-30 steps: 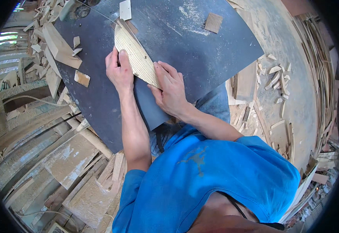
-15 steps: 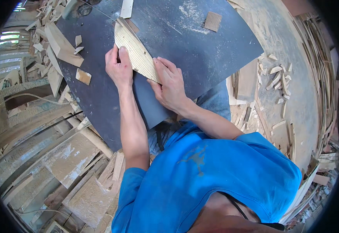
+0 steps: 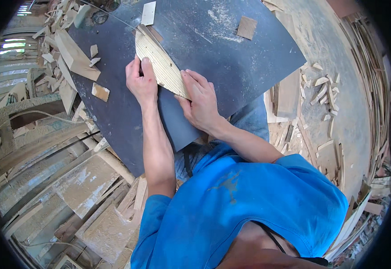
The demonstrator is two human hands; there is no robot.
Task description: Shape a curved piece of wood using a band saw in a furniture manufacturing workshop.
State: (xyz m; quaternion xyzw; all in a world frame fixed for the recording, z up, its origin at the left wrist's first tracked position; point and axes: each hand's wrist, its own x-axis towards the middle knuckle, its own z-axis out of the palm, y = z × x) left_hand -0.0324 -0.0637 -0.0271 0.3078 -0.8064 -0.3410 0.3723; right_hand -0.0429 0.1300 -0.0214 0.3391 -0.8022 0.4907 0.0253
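A pale, ridged-grain wooden piece [image 3: 159, 65] with a curved edge and pointed ends lies on a dark grey tabletop [image 3: 244, 67]. My left hand [image 3: 142, 83] grips its near-left edge, thumb on top and fingers curled at the side. On its lower right end, my right hand [image 3: 200, 101] closes with the fingers along the far edge and the thumb on the near edge. The far tip of the piece touches a thin, straight line, seemingly a blade, crossing the tabletop's far left. A narrow brown strip [image 3: 153, 33] lies beside that tip.
A light metal plate [image 3: 148, 13] and a brown square block [image 3: 247, 28] lie farther back. Wood offcuts [image 3: 74, 54] crowd the left edge, with a small block [image 3: 100, 92] near them. More scraps [image 3: 325, 94] litter the surface at right, beside stacked thin strips [image 3: 365, 89].
The whole view has shifted slightly right and down. Both hands keep their hold on the wooden piece, with little or no visible movement across the tabletop.
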